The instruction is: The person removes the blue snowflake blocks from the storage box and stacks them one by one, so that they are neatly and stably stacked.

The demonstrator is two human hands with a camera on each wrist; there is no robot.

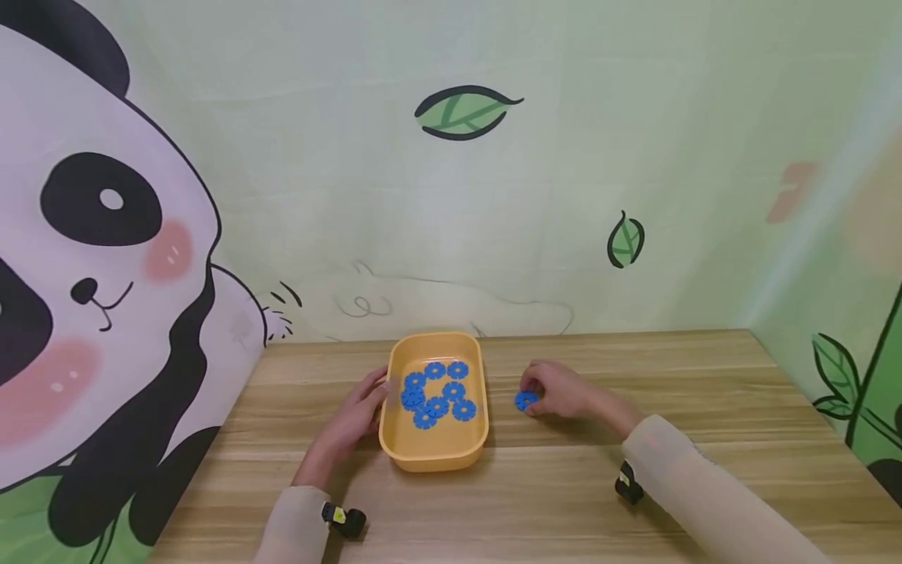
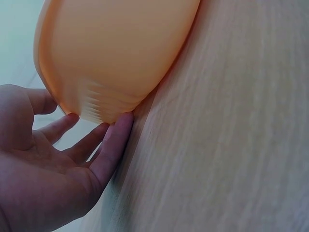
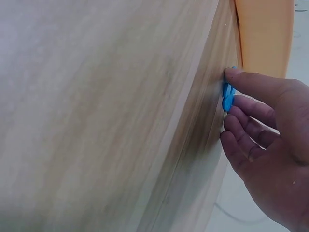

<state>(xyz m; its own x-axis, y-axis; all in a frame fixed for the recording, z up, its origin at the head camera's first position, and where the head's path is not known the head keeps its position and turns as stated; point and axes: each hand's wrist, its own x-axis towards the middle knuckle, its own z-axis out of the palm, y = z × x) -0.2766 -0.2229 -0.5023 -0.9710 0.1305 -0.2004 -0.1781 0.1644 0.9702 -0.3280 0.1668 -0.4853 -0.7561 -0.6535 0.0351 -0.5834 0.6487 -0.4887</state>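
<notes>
A yellow-orange plastic tray [image 1: 433, 454] stands on the table with several blue notched plastic discs [image 1: 463, 410] lying in it, some overlapping. My left hand [image 1: 358, 415] is at the tray's left side. Its relaxed fingertips touch the outer wall, and in the left wrist view the thumb [image 2: 46, 101] lies near the rim. To the right of the tray, my right hand [image 1: 564, 390] pinches one blue notched disc [image 1: 524, 400] low at the tabletop. In the right wrist view that disc [image 3: 228, 96] is between thumb and fingers, seen nearly edge-on.
The wooden table [image 1: 669, 376] reaches back to a pale green cloth backdrop [image 1: 564, 172] printed with a panda [image 1: 127, 298] and leaves. Each sleeve carries a small black camera, one at the left wrist [image 1: 345, 520] and one at the right [image 1: 629, 483].
</notes>
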